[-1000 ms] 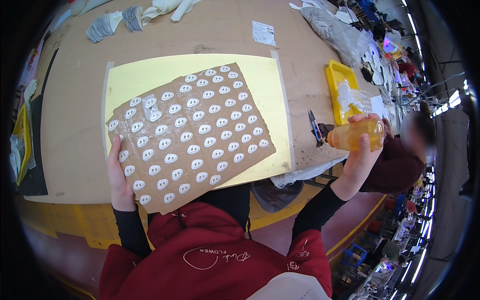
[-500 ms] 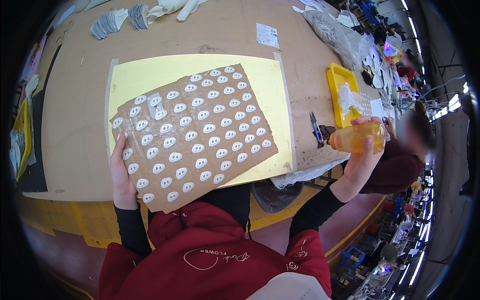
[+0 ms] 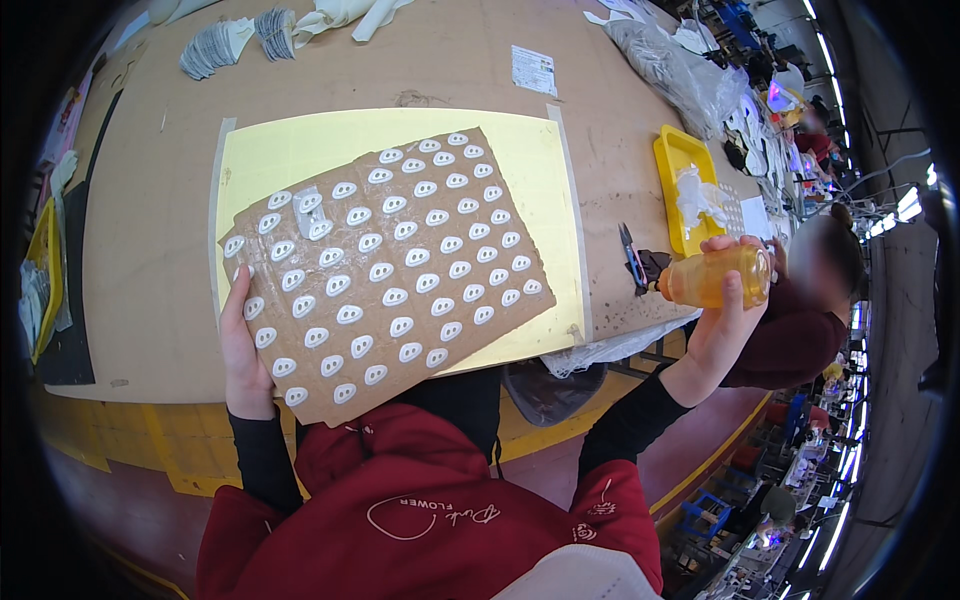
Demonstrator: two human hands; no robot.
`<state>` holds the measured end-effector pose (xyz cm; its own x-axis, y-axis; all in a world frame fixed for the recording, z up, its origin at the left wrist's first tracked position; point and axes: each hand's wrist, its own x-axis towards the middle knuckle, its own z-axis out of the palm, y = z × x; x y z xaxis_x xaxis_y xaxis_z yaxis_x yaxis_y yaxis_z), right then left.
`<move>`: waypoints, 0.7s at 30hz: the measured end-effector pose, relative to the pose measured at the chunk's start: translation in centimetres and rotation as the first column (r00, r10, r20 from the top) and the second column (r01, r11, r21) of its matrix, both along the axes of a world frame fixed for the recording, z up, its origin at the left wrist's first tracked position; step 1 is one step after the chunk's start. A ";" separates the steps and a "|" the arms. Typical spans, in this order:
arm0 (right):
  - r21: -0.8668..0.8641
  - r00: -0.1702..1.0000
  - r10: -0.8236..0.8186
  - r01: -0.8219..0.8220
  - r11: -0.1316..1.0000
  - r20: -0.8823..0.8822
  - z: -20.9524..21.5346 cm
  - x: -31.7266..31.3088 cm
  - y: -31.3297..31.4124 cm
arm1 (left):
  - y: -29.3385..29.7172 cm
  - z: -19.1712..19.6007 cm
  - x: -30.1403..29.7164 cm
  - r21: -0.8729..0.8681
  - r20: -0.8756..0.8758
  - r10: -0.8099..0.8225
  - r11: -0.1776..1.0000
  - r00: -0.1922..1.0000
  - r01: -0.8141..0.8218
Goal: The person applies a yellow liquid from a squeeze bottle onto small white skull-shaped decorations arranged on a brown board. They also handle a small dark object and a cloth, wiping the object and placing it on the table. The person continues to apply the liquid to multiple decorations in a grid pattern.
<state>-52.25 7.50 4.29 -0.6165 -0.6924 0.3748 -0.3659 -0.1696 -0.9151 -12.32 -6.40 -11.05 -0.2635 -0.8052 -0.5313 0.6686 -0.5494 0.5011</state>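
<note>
A brown cardboard sheet point(image 3: 425, 318) lies tilted over a pale yellow sheet point(image 3: 555, 325), its near corner reaching past the table edge toward me. Rows of small white rounded pieces, each with two dark-looking holes, cover the cardboard; one is the piece point(image 3: 396, 297) near the middle. My left hand point(image 3: 245, 350) grips the cardboard's left edge, thumb on top and fingers hidden beneath. Off to the right, my right hand point(image 3: 728, 320) is wrapped round a translucent amber squeeze bottle point(image 3: 712, 278). The bottle lies sideways in the hand, its narrow tip pointing left.
Beside the bottle's tip are snips point(image 3: 631, 255) and a dark cloth point(image 3: 655, 264). A yellow tray point(image 3: 668, 165) holds white crumpled material. Stacked pieces point(image 3: 207, 55) and a paper label point(image 3: 533, 72) lie at the back of the brown table point(image 3: 150, 250). Another person point(image 3: 800, 335) sits at right.
Almost nothing differs. Both hands keep their grips, and the cardboard and bottle stay in place; the person at right has shifted slightly.
</note>
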 end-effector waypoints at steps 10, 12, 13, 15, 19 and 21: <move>0.011 1.000 0.005 -0.005 1.000 0.018 0.0 0.0 0.3 | -0.1 0.0 -0.2 0.014 0.010 0.004 1.000 1.000 -0.005; 0.007 1.000 0.003 -0.004 1.000 0.022 -0.2 -0.1 0.3 | -0.1 0.0 -0.2 0.017 -0.002 0.001 1.000 1.000 -0.001; 0.005 0.999 0.008 -0.008 1.000 0.031 -0.4 -0.1 0.3 | -0.1 0.1 -0.1 0.017 -0.003 0.005 1.000 1.000 -0.005; 0.004 0.999 0.011 -0.011 1.000 0.042 -0.7 -0.1 0.2 | 0.1 0.2 -0.1 0.015 0.003 0.013 1.000 1.000 -0.013; 0.012 0.999 0.001 -0.002 1.000 0.036 -0.4 0.0 0.3 | -0.1 0.0 -0.1 0.017 0.014 0.015 1.000 1.000 -0.015; 0.015 0.999 0.001 -0.001 1.000 0.034 -0.3 0.1 0.3 | -0.1 -0.3 0.0 0.016 0.009 0.006 1.000 1.000 -0.006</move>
